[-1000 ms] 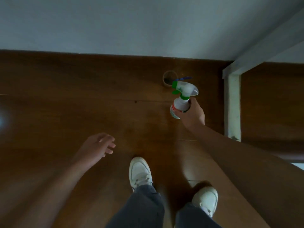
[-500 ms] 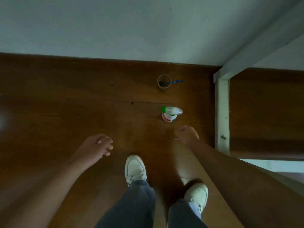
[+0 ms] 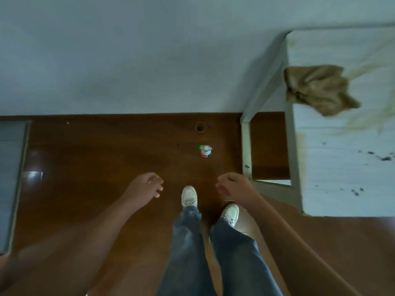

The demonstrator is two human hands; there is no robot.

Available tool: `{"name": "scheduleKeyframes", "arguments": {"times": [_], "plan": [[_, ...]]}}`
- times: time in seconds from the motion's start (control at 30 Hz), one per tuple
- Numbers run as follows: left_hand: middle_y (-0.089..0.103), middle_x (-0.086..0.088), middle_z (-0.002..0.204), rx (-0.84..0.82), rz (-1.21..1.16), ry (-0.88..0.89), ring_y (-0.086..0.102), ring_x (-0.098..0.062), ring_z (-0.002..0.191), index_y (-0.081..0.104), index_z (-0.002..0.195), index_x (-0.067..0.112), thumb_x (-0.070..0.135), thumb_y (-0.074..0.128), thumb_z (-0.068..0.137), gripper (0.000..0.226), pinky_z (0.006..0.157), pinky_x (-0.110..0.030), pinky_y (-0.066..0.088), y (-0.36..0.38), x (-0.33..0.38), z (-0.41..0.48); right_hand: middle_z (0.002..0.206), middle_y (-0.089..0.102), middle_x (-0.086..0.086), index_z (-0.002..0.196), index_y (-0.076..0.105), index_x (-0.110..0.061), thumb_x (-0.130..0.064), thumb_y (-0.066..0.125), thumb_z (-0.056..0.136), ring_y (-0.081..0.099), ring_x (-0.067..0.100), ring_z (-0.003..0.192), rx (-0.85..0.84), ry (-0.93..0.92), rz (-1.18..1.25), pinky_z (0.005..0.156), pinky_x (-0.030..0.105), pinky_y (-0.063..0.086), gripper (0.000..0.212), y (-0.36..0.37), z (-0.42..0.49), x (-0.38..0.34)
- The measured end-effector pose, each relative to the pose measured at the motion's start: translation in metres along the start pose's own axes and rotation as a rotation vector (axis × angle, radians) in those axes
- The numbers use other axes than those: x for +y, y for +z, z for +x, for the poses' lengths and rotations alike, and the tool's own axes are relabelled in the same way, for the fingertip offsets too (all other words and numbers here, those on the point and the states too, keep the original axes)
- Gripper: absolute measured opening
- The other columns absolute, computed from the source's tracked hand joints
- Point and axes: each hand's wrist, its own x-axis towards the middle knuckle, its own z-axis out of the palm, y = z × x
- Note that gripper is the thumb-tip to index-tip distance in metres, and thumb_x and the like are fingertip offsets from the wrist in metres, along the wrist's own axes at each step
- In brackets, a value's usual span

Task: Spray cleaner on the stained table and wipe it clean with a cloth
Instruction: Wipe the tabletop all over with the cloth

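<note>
The spray bottle [image 3: 205,151] is standing on the wooden floor [image 3: 106,159], well apart from both hands; its red-and-white label is too small to read. The brown cloth [image 3: 318,88] is lying crumpled on the stained white table [image 3: 342,178]. The left hand [image 3: 145,186] and right hand [image 3: 233,185] are hanging with fingers loosely curled, holding nothing.

A home room — wooden floor [image 3: 106,167], plain wall [image 3: 128,60], painted table [image 3: 342,167].

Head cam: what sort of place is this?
Probably a room in a home: glossy wood-plank floor, plain pale wall, and a stained white table with a crumpled brown cloth on it. A spray bottle stands on the floor.
</note>
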Motion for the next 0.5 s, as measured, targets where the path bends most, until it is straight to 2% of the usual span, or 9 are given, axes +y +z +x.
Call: {"name": "scheduleKeyframes", "arguments": {"times": [0.13,0.27,0.5], "plan": [[0.07,0.009,0.104,0.062,-0.078,0.1,0.069,-0.011,0.094,0.065,0.108,0.029,0.039,0.046,0.105,0.022,0.087,-0.034,0.053,-0.007,0.054,-0.057,0.092,0.076,0.001,0.094,0.07,-0.027,-0.024,0.061,0.095,0.071,0.018,0.089,0.119,-0.14,-0.014,0.088,0.041,0.058,0.009,-0.042,-0.109,-0.03],[0.073,0.003,0.104,0.069,-0.221,0.18,0.071,-0.015,0.092,0.067,0.105,0.026,0.035,0.049,0.104,0.02,0.08,-0.032,0.053,0.002,0.097,-0.08,0.099,0.073,-0.006,0.107,0.068,-0.027,-0.031,0.06,0.096,0.069,0.01,0.092,0.229,-0.198,-0.103,0.087,0.035,0.058,0.015,-0.08,-0.171,-0.04],[0.071,0.005,0.103,-0.064,-0.037,0.292,0.07,-0.013,0.093,0.065,0.107,0.028,0.041,0.046,0.104,0.023,0.092,-0.04,0.056,0.043,0.144,-0.087,0.092,0.075,-0.008,0.11,0.067,-0.023,-0.027,0.056,0.098,0.071,0.008,0.083,0.386,-0.23,-0.043,0.087,0.041,0.058,0.017,-0.152,-0.186,-0.045]]}}
